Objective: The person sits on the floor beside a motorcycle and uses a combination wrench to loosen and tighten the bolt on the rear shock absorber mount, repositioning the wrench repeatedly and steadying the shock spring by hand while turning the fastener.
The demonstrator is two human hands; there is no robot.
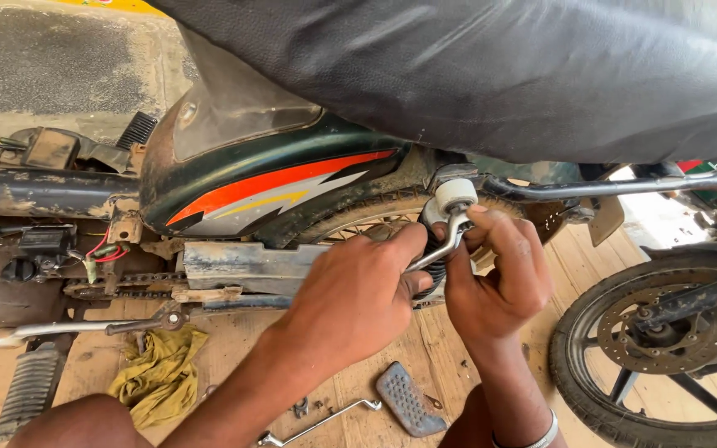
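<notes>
A dusty motorcycle with a dark green side panel [267, 178] striped orange, yellow and white fills the view under a black seat [491, 66]. Both my hands meet at the top of the rear shock absorber [455, 197], which has a pale rounded cap. My left hand [358, 299] grips the shaft of a metal spanner [443, 247] whose head sits at the shock's upper mount. My right hand [499, 278] wraps around the spanner's upper end and the black spring behind it. A metal bangle circles my right wrist.
On the wooden floor lie a yellow rag [155, 373], a second spanner [317, 423], a ribbed footrest rubber [408, 400] and small loose parts. A kick lever [85, 328] and chain cover [242, 265] sit left. Another motorcycle's wheel with disc brake [665, 332] stands right.
</notes>
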